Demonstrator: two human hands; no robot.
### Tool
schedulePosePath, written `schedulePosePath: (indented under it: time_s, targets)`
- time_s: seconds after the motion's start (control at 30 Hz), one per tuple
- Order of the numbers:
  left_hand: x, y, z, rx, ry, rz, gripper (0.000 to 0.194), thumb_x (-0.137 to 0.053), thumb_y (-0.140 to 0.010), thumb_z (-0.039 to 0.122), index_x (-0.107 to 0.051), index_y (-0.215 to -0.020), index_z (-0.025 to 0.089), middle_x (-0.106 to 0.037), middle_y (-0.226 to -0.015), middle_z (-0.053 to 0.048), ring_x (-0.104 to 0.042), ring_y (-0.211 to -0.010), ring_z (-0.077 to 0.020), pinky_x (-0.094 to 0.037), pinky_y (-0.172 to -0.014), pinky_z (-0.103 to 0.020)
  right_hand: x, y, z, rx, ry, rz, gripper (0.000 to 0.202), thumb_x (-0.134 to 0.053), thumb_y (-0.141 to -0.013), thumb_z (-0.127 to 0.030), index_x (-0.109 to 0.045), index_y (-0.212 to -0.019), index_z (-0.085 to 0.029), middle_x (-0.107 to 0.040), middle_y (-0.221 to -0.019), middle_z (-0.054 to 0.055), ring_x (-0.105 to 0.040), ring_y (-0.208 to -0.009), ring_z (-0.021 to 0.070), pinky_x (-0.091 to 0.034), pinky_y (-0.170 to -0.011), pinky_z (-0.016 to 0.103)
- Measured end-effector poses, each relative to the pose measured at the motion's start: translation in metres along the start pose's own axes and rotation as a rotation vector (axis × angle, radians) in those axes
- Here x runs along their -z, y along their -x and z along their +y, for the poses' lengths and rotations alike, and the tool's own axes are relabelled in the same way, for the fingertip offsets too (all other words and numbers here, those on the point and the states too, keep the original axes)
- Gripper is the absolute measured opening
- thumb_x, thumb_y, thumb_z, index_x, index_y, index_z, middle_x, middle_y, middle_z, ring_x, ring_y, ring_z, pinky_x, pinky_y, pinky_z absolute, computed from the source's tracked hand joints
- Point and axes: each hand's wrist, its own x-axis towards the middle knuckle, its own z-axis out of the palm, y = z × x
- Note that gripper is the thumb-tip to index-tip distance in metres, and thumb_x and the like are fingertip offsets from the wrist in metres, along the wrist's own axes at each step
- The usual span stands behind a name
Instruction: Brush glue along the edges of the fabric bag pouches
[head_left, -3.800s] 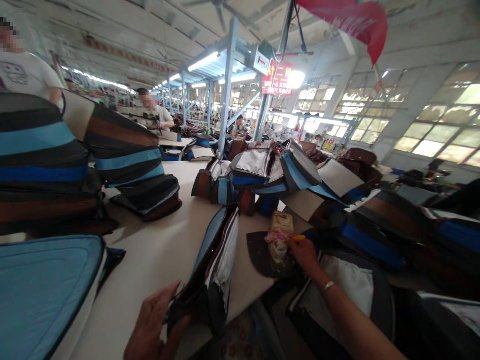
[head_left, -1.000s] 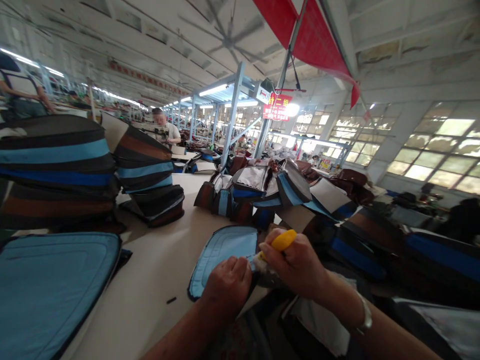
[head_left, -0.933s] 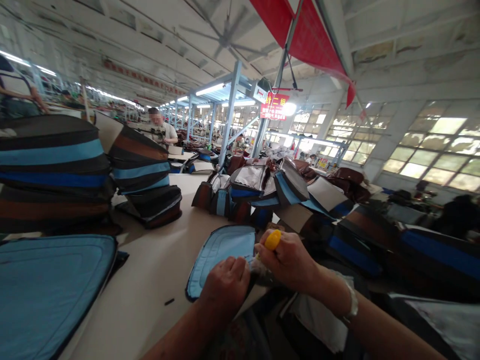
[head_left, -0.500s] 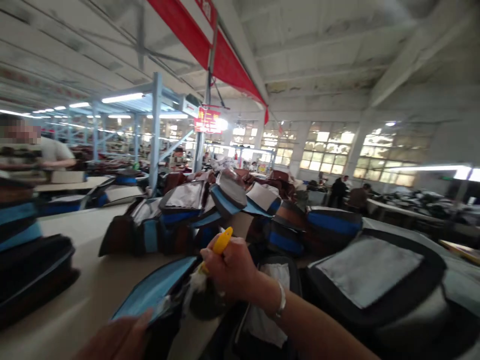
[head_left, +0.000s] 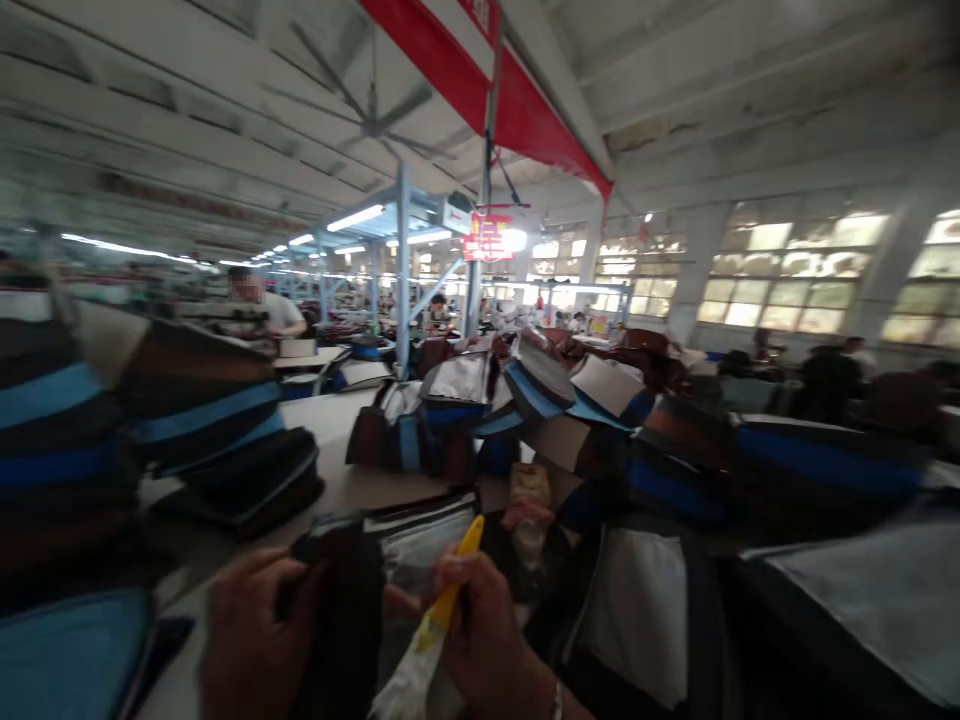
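Observation:
My right hand (head_left: 480,620), with a bracelet at the wrist, is closed round the yellow handle of a brush (head_left: 457,580); its pale bristles point down and to the left. My left hand (head_left: 262,625) grips the left side of a dark fabric piece (head_left: 345,610), thumb and fingers bent at its edge. A grey-white lining (head_left: 427,530) shows on the piece, between my two hands. Behind my right hand stands a small container (head_left: 529,490), partly hidden and blurred.
Stacks of black, brown and blue pieces (head_left: 210,400) stand at the left. More pieces (head_left: 525,390) are heaped across the table (head_left: 330,420). Pieces with grey panels (head_left: 637,600) lie at the right. A person (head_left: 270,305) is in the back left.
The view has turned left. The brush now points down-left with its bristles showing. My left hand is further into view, on a dark piece, and the light-blue panel it held is no longer there.

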Motion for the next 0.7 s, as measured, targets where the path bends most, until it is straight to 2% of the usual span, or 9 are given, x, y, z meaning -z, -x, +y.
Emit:
schedulePosePath:
  time_s: [0.03, 0.07, 0.13, 0.2, 0.3, 0.43, 0.53, 0.63, 0.7]
  targets:
    - [0.007, 0.006, -0.002, 0.045, -0.065, 0.046, 0.016, -0.048, -0.093, 0.034, -0.058, -0.093, 0.022, -0.053, -0.11, -0.007, -0.055, -0.106, -0.0314, -0.051, -0.087, -0.052, -0.005, -0.002, 0.003, -0.015, -0.065, -0.019, 0.025, -0.067, -0.068, -0.036, -0.05, -0.058, -0.022, -0.038, -0.043, -0.011, -0.019, -0.037, 0.006, -0.054, -0.079, 0.039]
    - [0.012, 0.011, -0.001, 0.055, -0.085, 0.04, 0.016, -0.048, -0.093, 0.032, -0.059, -0.092, 0.021, -0.052, -0.111, -0.009, -0.055, -0.106, -0.0302, -0.052, -0.087, -0.05, -0.009, -0.004, 0.006, -0.043, -0.138, -0.034, 0.022, -0.067, -0.069, -0.033, -0.052, -0.058, -0.021, -0.04, -0.044, -0.011, -0.017, -0.036, 0.0051, -0.054, -0.079, 0.039]
    - [0.016, 0.02, 0.007, 0.1, -0.083, -0.042, 0.019, -0.046, -0.093, 0.031, -0.061, -0.101, 0.021, -0.05, -0.12, -0.011, -0.055, -0.112, -0.0278, -0.052, -0.093, -0.046, -0.014, -0.008, 0.014, -0.089, -0.245, -0.042, 0.019, -0.067, -0.07, -0.029, -0.055, -0.06, -0.02, -0.043, -0.046, -0.011, -0.014, -0.034, 0.0036, -0.055, -0.077, 0.038]
    - [0.017, 0.027, 0.017, 0.156, -0.081, -0.119, 0.03, -0.051, -0.091, 0.036, -0.058, -0.115, 0.02, -0.045, -0.131, -0.013, -0.05, -0.121, -0.0288, -0.049, -0.099, -0.047, -0.017, -0.009, 0.023, -0.115, -0.266, -0.042, 0.02, -0.066, -0.073, -0.031, -0.056, -0.06, -0.02, -0.043, -0.045, -0.011, -0.014, -0.033, 0.0037, -0.055, -0.073, 0.037]
    - [0.015, 0.034, 0.03, 0.247, -0.115, -0.139, 0.052, -0.062, -0.083, 0.048, -0.056, -0.124, 0.018, -0.038, -0.14, -0.016, -0.042, -0.13, -0.0345, -0.047, -0.102, -0.051, -0.019, -0.009, 0.034, -0.142, -0.227, -0.032, 0.025, -0.066, -0.076, -0.036, -0.055, -0.06, -0.021, -0.039, -0.04, -0.011, -0.017, -0.031, 0.0053, -0.055, -0.064, 0.036]
    - [0.011, 0.029, 0.029, 0.504, -0.045, -0.085, 0.038, -0.059, -0.085, 0.048, -0.064, -0.11, 0.02, -0.051, -0.127, -0.012, -0.053, -0.12, -0.0311, -0.049, -0.098, -0.048, -0.017, -0.011, 0.033, -0.163, -0.157, -0.014, 0.024, -0.068, -0.074, -0.036, -0.057, -0.061, -0.02, -0.038, -0.036, -0.01, -0.018, -0.031, 0.0052, -0.053, -0.057, 0.031]
    - [0.013, 0.018, 0.026, 0.582, 0.091, -0.104, 0.028, -0.057, -0.086, 0.044, -0.069, -0.095, 0.021, -0.06, -0.112, -0.008, -0.061, -0.104, -0.0256, -0.05, -0.093, -0.04, -0.015, -0.018, 0.014, -0.051, -0.012, 0.057, 0.025, -0.071, -0.074, -0.037, -0.057, -0.063, -0.019, -0.038, -0.037, -0.01, -0.021, -0.031, 0.0049, -0.048, -0.05, 0.025]
    - [0.019, 0.009, 0.031, 0.568, 0.208, -0.163, 0.023, -0.056, -0.086, 0.04, -0.072, -0.084, 0.024, -0.064, -0.098, -0.004, -0.064, -0.092, -0.0207, -0.05, -0.084, -0.031, -0.022, -0.023, -0.011, 0.214, 0.259, 0.14, 0.026, -0.073, -0.078, -0.04, -0.059, -0.072, -0.019, -0.046, -0.048, -0.008, -0.032, -0.038, 0.0065, -0.033, -0.039, 0.017]
    - [0.024, 0.004, 0.041, 0.594, 0.301, -0.205, 0.022, -0.057, -0.086, 0.039, -0.072, -0.081, 0.024, -0.065, -0.09, -0.002, -0.063, -0.087, -0.0199, -0.048, -0.079, -0.029, -0.03, -0.024, -0.025, 0.332, 0.401, 0.142, 0.025, -0.074, -0.08, -0.04, -0.061, -0.08, -0.019, -0.051, -0.055, -0.006, -0.038, -0.043, 0.0078, -0.027, -0.037, 0.017]
